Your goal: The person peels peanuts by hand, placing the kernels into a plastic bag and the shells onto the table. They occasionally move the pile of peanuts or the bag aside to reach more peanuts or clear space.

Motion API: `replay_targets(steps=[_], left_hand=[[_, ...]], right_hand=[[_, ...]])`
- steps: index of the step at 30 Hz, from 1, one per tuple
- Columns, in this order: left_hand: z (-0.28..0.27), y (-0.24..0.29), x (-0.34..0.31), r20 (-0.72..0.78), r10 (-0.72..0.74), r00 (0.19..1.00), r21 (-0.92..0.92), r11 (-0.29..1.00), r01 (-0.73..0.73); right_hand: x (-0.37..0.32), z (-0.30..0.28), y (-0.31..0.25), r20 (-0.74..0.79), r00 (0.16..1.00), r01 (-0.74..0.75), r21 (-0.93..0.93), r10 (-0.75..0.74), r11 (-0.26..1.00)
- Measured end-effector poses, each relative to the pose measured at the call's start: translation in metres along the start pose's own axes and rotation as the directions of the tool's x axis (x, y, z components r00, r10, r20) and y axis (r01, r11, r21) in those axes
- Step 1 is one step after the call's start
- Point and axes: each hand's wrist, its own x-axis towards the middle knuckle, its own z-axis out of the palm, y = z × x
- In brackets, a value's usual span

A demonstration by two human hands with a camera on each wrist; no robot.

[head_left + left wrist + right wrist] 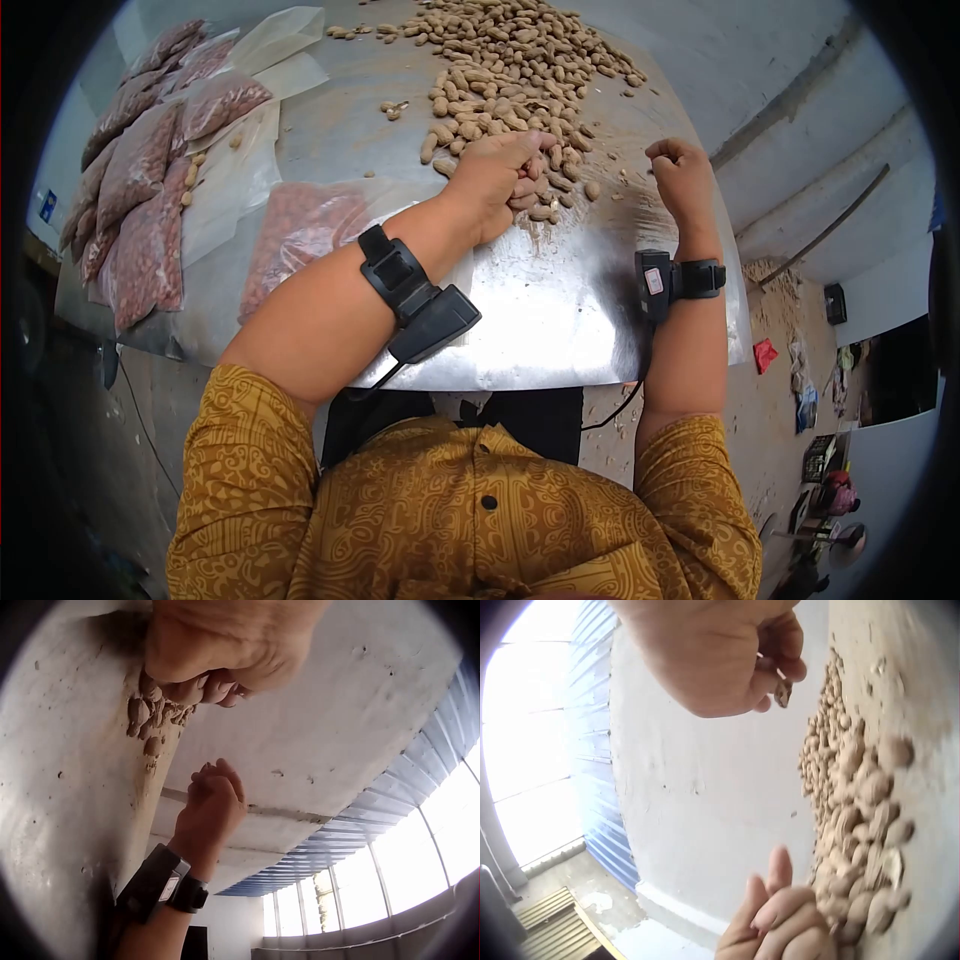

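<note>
A heap of unshelled peanuts (510, 70) spreads over the metal table. My left hand (490, 180) is at the near edge of the heap, its fingers curled close above several peanuts. In the right wrist view, two digits of the left hand (784, 919) point up while the other fingers fold in; its palm is hidden and nothing shows in its grasp. Off to the right of the heap, my right hand (685, 180) is raised. Between thumb and fingertips it pinches a small brown piece of peanut shell (783, 693).
Clear bags of reddish shelled peanuts (135, 160) are piled on the left of the metal table (540, 340). Another flat bag (300, 235) lies beside the left forearm. Loose plastic bags (235, 175) lie between them. A pale wall (820, 170) stands beyond the table's right edge.
</note>
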Motion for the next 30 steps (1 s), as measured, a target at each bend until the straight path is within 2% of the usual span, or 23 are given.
replay_targets(steps=[3,6,9,10,13,14,15,16,19,23,26,30], left_hand=[[-0.001,-0.001,0.003,-0.028,-0.019,0.999,-0.121,0.993,0.016],[-0.003,-0.001,0.006,-0.03,-0.042,0.999,-0.193,0.981,0.035],[-0.005,-0.003,0.007,0.003,-0.027,1.0,-0.185,0.982,0.027],[-0.005,-0.002,0.006,0.004,-0.023,1.0,-0.167,0.986,0.023],[-0.004,-0.003,0.007,0.015,0.017,1.0,-0.111,0.994,-0.015],[-0.004,-0.003,0.006,0.019,0.033,0.999,-0.091,0.995,-0.031],[-0.002,-0.004,0.005,0.017,0.073,0.997,-0.046,0.996,-0.072],[0.0,-0.006,0.003,0.018,0.114,0.993,-0.001,0.993,-0.114],[0.003,-0.007,0.001,0.051,0.194,0.98,0.085,0.977,-0.197],[0.005,-0.006,-0.001,0.089,0.258,0.962,0.158,0.95,-0.27],[0.009,-0.006,-0.004,0.137,0.354,0.925,0.307,0.873,-0.38],[0.012,-0.003,-0.009,0.162,0.356,0.92,0.365,0.845,-0.391]], right_hand=[[-0.005,-0.01,-0.011,0.144,0.989,-0.049,0.058,0.04,0.997],[-0.013,0.0,-0.03,0.299,0.948,0.083,0.089,-0.106,0.993],[-0.018,0.016,-0.033,0.48,0.871,0.082,0.073,-0.107,0.994],[-0.018,0.016,-0.034,0.484,0.864,0.111,0.091,-0.141,0.99],[-0.018,0.016,-0.034,0.472,0.872,0.035,0.2,-0.128,0.979],[-0.018,0.017,-0.034,0.465,0.874,-0.078,0.418,-0.14,0.905],[-0.017,0.018,-0.034,0.456,0.878,-0.186,0.609,-0.149,0.771],[-0.017,0.018,-0.034,0.444,0.882,-0.28,0.76,-0.155,0.586],[-0.023,0.023,-0.049,0.413,0.888,-0.388,0.909,-0.202,0.153],[-0.029,0.032,-0.057,0.426,0.871,-0.438,0.899,-0.243,0.007],[-0.029,0.035,-0.057,0.429,0.862,-0.45,0.893,-0.27,-0.018],[-0.03,0.038,-0.055,0.431,0.85,-0.446,0.895,-0.302,0.022]])
